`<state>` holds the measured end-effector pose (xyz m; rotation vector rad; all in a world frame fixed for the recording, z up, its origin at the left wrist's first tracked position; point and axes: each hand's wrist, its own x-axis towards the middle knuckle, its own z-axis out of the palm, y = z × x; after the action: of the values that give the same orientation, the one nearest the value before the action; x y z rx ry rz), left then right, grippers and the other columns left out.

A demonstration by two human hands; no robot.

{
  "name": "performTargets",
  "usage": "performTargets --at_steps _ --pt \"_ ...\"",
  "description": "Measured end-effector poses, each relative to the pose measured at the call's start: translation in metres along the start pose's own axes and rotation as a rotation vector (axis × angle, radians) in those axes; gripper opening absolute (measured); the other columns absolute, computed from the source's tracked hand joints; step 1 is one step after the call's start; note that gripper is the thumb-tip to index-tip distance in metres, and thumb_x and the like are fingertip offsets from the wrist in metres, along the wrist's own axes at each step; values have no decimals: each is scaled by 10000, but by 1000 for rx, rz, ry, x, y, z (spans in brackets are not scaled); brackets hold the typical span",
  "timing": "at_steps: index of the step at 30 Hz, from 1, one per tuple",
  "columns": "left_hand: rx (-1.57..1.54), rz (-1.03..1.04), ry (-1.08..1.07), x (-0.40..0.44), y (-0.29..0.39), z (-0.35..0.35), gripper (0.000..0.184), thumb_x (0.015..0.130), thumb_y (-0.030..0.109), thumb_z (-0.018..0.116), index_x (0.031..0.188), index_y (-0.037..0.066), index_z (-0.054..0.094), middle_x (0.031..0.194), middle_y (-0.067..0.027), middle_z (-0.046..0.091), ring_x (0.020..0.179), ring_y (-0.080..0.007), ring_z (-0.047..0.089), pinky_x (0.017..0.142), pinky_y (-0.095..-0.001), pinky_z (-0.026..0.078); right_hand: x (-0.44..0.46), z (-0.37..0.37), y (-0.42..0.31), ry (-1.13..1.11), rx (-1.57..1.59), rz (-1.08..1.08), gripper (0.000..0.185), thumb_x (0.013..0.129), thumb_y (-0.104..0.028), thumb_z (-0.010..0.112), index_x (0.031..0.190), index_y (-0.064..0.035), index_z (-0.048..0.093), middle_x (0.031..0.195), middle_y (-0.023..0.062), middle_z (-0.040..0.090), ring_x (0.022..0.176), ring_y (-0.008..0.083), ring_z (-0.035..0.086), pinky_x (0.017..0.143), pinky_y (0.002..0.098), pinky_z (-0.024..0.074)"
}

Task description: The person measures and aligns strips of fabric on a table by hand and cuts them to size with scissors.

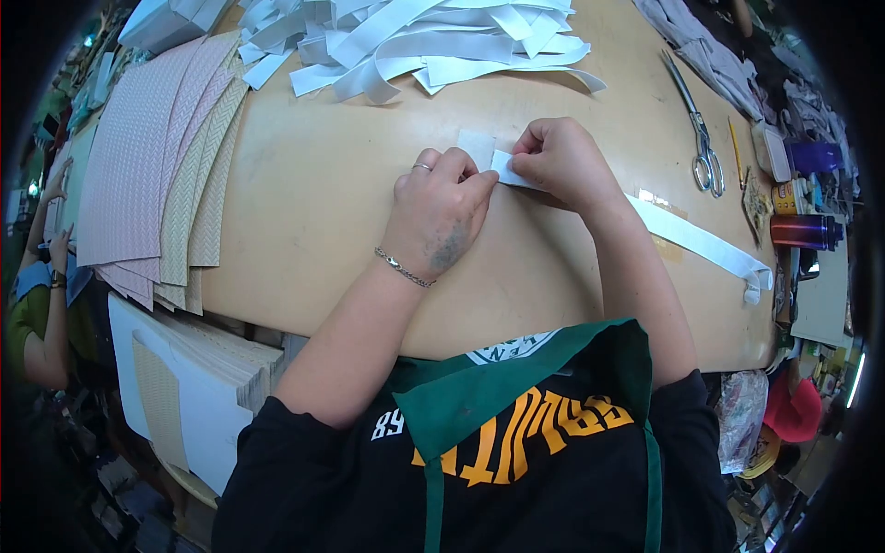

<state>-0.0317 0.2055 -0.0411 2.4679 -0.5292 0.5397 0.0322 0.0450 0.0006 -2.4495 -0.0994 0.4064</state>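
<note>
A long white strip (696, 241) runs from my hands under my right forearm to a curled end at the right side of the table. Near the strip's other end, my right hand (564, 168) pinches it between thumb and fingers. My left hand (444, 205), wearing a ring and a chain bracelet, is closed, its thumb and fingertips at the very end of the strip. A small pale rectangular piece (477, 146) lies flat on the table just beyond the left fingers, partly covered by them. Whether the left fingers grip the piece too is hidden.
A heap of white strips (442, 41) lies at the far edge. Patterned sheets (138, 166) are stacked at the left, with a thick pile of boards (184, 387) below. Scissors (702, 147) and a pencil (736, 152) lie right, near a tumbler (804, 232). Another person's arm (55, 304) shows far left.
</note>
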Motion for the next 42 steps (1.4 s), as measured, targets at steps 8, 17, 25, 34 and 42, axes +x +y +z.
performTargets --at_steps 8,17,25,34,42 --pt "-150 255 36 2 -2 8 157 710 4 628 866 20 638 924 -104 610 819 -247 602 692 -340 507 0 -2 -4 -29 29 40 102 672 -100 642 710 -6 636 687 147 644 638 246 629 616 335 505" --pt "42 216 -138 2 18 2 221 734 20 547 949 50 586 997 -66 588 840 -216 612 697 -318 477 4 0 18 -16 -36 -164 272 702 -166 727 903 -13 624 719 97 625 666 170 583 616 306 469" --pt "101 186 -236 10 30 0 233 715 -7 547 937 56 574 975 -55 580 768 -247 605 657 -339 475 -64 -100 113 -162 56 -56 501 719 -198 766 1135 -95 508 739 23 574 691 106 519 652 259 419" --pt "146 202 -295 16 34 -4 297 674 -49 577 954 51 562 976 -79 581 726 -270 605 625 -359 478 -69 -103 167 6 210 120 170 769 -185 707 895 -73 680 824 52 650 757 132 577 703 274 451" --pt "129 192 -329 22 39 -6 249 689 -63 551 917 37 568 926 -101 585 731 -304 603 630 -374 489 -71 -104 157 42 178 136 169 737 -164 722 850 -53 664 869 92 664 818 187 608 734 305 466"
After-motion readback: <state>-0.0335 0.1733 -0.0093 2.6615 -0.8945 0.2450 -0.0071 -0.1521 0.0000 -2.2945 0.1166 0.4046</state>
